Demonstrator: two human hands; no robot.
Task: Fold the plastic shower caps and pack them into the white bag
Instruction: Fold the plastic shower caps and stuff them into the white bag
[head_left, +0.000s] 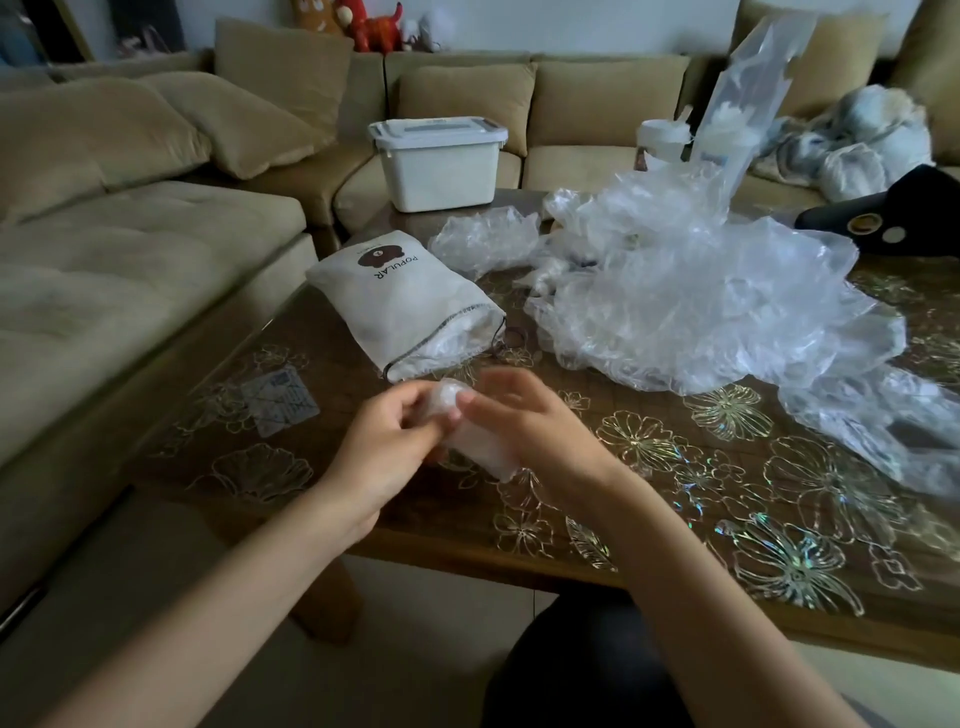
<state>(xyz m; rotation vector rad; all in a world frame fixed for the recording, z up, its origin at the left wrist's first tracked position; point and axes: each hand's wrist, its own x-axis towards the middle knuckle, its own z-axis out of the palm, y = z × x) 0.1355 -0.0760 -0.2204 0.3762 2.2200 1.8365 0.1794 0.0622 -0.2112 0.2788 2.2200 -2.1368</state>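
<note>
A folded clear shower cap (478, 449) forms a small white bundle between both hands, just above the table. My left hand (387, 436) grips its upper left end with curled fingers. My right hand (524, 415) pinches it from the right, thumb on top. The white drawstring bag (400, 296), printed POPULAR, lies on its side just beyond the hands, its open mouth facing them with clear plastic visible inside. A large heap of loose clear shower caps (691, 291) lies to the right of the bag.
The brown table (675, 499) has gold flower patterns. A white lidded box (439, 161) stands at its far edge. A black cap (893, 218) lies at the far right. A beige sofa (130, 234) runs along the left and back. A small clear card (280, 400) lies left of the hands.
</note>
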